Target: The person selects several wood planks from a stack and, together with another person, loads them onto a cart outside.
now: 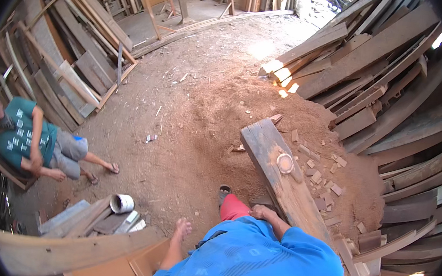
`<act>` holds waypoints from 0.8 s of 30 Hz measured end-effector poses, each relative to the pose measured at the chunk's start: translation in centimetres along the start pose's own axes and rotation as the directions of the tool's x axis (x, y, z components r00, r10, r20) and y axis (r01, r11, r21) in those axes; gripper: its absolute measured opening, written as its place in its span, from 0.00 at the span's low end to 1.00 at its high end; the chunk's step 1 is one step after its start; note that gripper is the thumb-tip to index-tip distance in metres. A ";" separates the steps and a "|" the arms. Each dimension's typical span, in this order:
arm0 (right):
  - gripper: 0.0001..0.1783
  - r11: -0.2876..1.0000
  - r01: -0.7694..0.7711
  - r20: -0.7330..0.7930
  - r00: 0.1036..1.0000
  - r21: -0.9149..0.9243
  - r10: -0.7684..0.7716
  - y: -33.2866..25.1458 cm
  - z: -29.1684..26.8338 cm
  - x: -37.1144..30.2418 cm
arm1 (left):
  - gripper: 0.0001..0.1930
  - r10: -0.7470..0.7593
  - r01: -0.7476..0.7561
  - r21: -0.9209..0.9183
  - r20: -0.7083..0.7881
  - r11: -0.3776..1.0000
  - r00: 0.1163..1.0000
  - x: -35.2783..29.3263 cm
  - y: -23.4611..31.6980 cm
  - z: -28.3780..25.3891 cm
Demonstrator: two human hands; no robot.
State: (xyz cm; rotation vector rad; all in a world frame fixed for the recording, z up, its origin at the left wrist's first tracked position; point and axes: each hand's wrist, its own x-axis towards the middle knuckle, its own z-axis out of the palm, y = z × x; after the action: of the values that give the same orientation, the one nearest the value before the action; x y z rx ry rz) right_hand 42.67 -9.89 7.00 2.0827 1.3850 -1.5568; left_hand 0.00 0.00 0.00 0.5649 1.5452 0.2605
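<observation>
Over here the bare earth floor (180, 118) spreads widest, coated with reddish sawdust near the middle. Along the right rises a great stack of rough boards (366, 67), and on the far left more planks (75, 44) lean in a slanting row. Close by the person in the blue shirt (252, 253) lies the thick timber beam (286, 186), running obliquely just beyond the right hand, weathered grey at its far end and browner nearer the body. A co-worker in a green shirt (30, 130) sits at the left, legs stretched out. A white bucket (128, 204) stands among short boards. The person's right hand (263, 212) is at the red shorts (234, 207), near the beam's edge, its grip curled; I can't tell whether it holds anything. The left hand (183, 227) hangs well apart from the beam, its grip loose, fingers parted. Smallest are the blocky wood offcuts (336, 189) scattered right of the beam.
</observation>
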 end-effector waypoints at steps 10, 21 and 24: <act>0.28 0.938 0.338 -0.152 0.934 0.071 -0.325 -17.5 -23.4 11.2 | 0.15 -0.080 0.048 0.401 0.062 0.915 0.995 5.8 16.8 -4.3; 0.26 0.846 0.470 -0.461 0.827 0.252 -0.322 -32.7 -45.2 23.1 | 0.14 -0.044 -0.047 0.506 0.166 0.861 0.985 21.0 41.6 0.4; 0.25 0.849 0.439 -0.465 0.842 0.294 -0.274 -33.1 -50.0 30.1 | 0.14 -0.056 -0.071 0.587 0.195 0.807 0.979 26.9 49.8 -0.3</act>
State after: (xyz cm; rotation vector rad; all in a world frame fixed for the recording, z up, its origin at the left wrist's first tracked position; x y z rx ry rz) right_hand 50.15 56.28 15.10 2.6271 1.8331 -1.7218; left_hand 9.96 55.72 1.42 1.0565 1.4100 -0.2911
